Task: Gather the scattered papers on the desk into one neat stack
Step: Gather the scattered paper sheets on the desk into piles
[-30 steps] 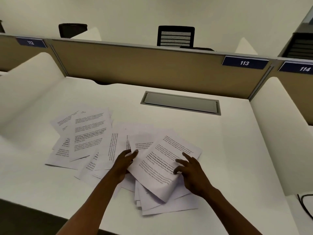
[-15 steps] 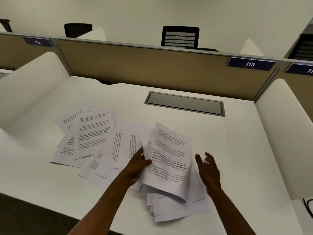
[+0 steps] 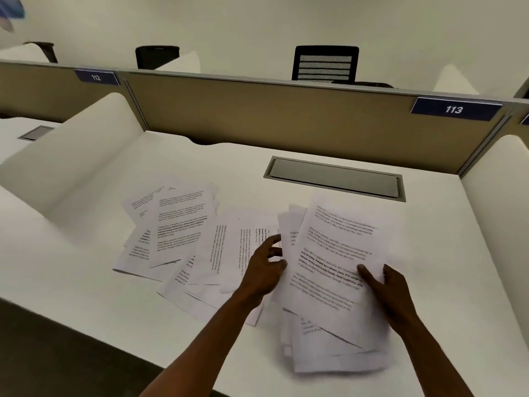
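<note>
Printed white papers lie fanned out over the left and middle of the white desk (image 3: 446,253); this scattered spread (image 3: 183,224) overlaps loosely. To the right, a rough pile of sheets (image 3: 329,348) sits near the front edge, with one printed sheet (image 3: 337,253) on top. My right hand (image 3: 383,287) pinches that top sheet at its right edge, thumb on the text. My left hand (image 3: 266,267) is at the sheet's left edge, fingers spread and slightly curled, over the scattered papers.
A grey cable hatch (image 3: 335,179) is set into the desk behind the papers. A tan partition (image 3: 257,116) with label 113 (image 3: 455,109) closes the back; white curved dividers (image 3: 71,161) stand on both sides. Black chairs (image 3: 325,63) show beyond.
The top sheet passed from my left hand to my right and moved right, onto the pile. My left hand let go of it; my right hand closed on its edge.
</note>
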A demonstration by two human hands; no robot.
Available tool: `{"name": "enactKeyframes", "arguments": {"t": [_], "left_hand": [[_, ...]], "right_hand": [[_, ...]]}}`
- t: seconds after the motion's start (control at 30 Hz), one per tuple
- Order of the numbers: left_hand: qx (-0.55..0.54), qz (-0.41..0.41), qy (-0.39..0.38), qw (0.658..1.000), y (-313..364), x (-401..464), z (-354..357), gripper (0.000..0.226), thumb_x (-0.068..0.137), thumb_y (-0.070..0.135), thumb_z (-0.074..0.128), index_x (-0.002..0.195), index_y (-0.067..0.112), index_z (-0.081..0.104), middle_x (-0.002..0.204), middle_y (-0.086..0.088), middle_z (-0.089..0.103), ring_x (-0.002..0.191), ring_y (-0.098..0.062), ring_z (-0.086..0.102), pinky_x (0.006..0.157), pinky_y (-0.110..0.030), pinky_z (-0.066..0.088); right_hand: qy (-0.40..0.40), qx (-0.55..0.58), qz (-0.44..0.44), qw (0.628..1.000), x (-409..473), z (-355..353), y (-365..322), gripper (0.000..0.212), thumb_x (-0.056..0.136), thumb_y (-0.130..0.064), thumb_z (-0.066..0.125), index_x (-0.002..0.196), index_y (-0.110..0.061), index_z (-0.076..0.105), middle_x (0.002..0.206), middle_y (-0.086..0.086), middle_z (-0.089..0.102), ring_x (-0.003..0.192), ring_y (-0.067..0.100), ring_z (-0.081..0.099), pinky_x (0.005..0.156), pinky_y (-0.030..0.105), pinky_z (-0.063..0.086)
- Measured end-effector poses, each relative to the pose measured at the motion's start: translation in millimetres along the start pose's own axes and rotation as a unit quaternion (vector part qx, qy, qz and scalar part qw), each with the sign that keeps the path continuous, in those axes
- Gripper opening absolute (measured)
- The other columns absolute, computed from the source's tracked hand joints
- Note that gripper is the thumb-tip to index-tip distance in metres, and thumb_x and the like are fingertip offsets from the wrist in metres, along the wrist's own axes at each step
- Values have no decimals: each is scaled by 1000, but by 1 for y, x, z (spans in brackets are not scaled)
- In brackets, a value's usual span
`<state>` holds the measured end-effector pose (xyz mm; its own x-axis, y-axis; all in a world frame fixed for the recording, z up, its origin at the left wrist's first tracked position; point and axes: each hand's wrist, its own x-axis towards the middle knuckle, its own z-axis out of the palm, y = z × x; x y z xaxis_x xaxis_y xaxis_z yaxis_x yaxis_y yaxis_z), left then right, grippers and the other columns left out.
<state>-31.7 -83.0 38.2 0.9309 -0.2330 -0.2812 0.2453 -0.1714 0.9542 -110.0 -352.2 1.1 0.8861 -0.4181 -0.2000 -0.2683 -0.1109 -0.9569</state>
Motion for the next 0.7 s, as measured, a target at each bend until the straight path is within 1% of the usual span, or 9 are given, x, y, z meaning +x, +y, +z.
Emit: {"name": "enactKeyframes", "arguments": {"t": [0.07,0.13,0.2,0.27,0.37,0.47,0.53,0.63,0.7], "left_hand": [[4,-13,-16,1000,-7,6,0,57,93,2,58,140,32,50,122,-7,65,113,-27,65,95,-55,55],[-7,-29,-50,998,-13,13,0,60,93,2,60,142,34,48,125,-7,64,111,-29,66,90,-48,59],[18,-23,-67,997,-19,19,-1,56,96,12,61,144,35,46,132,-6,63,115,-25,66,89,-36,59],[173,31,-15,984,-30,27,-7,53,98,26,58,148,29,42,145,-5,55,131,-24,54,104,-34,48],[465,55,5,884,-59,37,-27,71,97,49,51,157,26,22,165,-4,21,154,-26,12,123,-43,11],[583,15,-72,809,-82,40,-41,92,88,71,45,159,31,2,168,-3,-10,154,-29,-12,122,-53,-3],[599,17,-74,797,-85,41,-42,95,86,75,43,158,33,-1,168,-3,-12,154,-31,-11,122,-54,0],[624,19,-51,779,-80,41,-34,95,86,76,40,159,30,1,168,-8,0,153,-36,4,122,-53,9],[638,24,-27,769,-79,39,-29,94,86,76,37,159,28,2,166,-12,10,150,-39,17,121,-52,15]], "right_hand": [[-66,-9,4,998,-2,0,4,55,81,-39,77,132,-28,58,124,-13,68,113,9,64,95,36,52],[-116,0,34,993,-1,-1,10,64,84,-24,78,141,-28,49,132,-6,64,117,17,62,99,47,52],[-102,14,51,993,0,-2,20,66,85,-11,76,143,-23,48,133,4,63,116,27,63,98,53,52],[-53,42,68,995,-2,-5,29,66,86,-3,72,145,-18,46,135,10,61,118,31,60,100,54,50],[7,76,86,993,-4,-16,40,68,87,3,69,147,-14,42,140,15,56,124,34,55,105,51,45],[43,62,86,993,-9,-24,46,70,85,6,70,144,-16,41,141,14,54,121,30,55,102,44,45],[60,54,85,993,-11,-25,47,74,82,10,70,144,-18,41,139,13,55,122,32,54,102,46,45],[98,62,90,989,-13,-24,46,80,79,14,71,145,-20,39,138,12,55,124,34,54,105,54,45],[125,80,85,985,-14,-26,45,86,77,16,71,146,-23,38,137,8,55,122,29,54,106,52,44]]}}
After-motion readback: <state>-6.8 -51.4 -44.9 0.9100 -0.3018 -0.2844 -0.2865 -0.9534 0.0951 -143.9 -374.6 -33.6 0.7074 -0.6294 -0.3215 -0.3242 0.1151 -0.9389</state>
